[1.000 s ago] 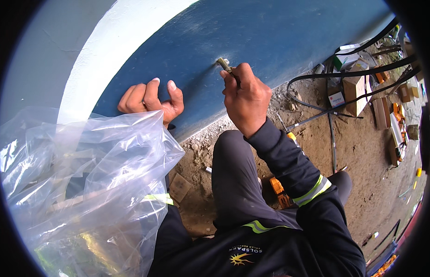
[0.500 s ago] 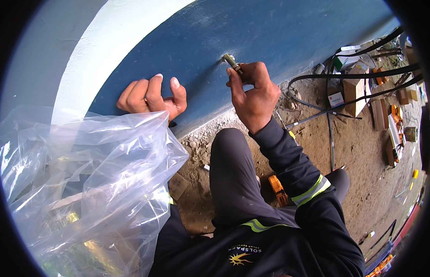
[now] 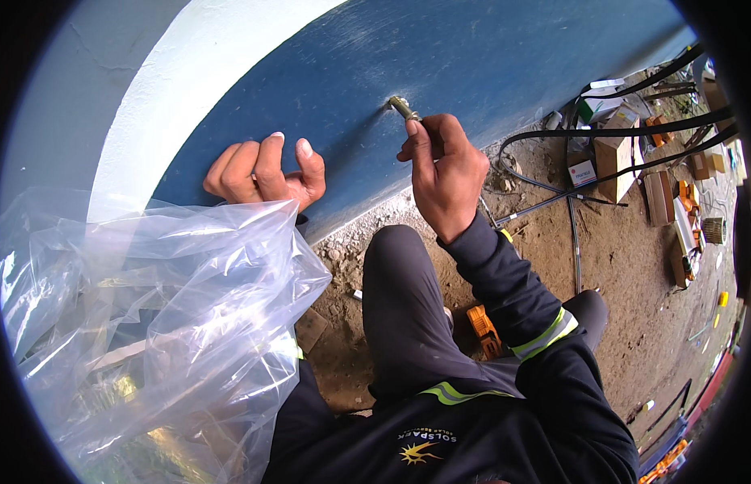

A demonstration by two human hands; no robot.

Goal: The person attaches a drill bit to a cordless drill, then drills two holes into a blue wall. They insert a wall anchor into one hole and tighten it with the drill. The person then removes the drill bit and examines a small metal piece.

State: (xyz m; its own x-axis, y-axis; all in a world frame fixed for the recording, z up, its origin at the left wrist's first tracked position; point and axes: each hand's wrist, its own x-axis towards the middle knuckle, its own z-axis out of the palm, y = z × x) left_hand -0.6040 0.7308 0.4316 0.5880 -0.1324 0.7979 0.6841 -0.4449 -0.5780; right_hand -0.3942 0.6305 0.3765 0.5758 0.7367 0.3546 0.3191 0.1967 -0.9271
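A brassy anchor bolt (image 3: 400, 106) sticks out of a chipped hole in the blue wall (image 3: 504, 64). Its outer end is pinched between the thumb and fingers of my right hand (image 3: 450, 176), whose fingers hide that end. Farther left, my left hand (image 3: 264, 171) is by the wall with fingers loosely curled and thumb apart. Nothing shows in its grasp. Clear plastic sheeting (image 3: 206, 298) covers my left forearm and reaches up to the wrist.
Black cables (image 3: 575, 234) loop over the dirt ground (image 3: 545, 254) at right. Beyond them are cardboard boxes (image 3: 614, 165) and orange packages. An orange tool-like object (image 3: 483, 329) lies beside my bent knee (image 3: 398, 258). Rubble runs along the wall's foot.
My right thumb and fingers have shifted slightly on the bolt's outer end. The bolt stays at the same spot in the wall, and my left hand has hardly moved.
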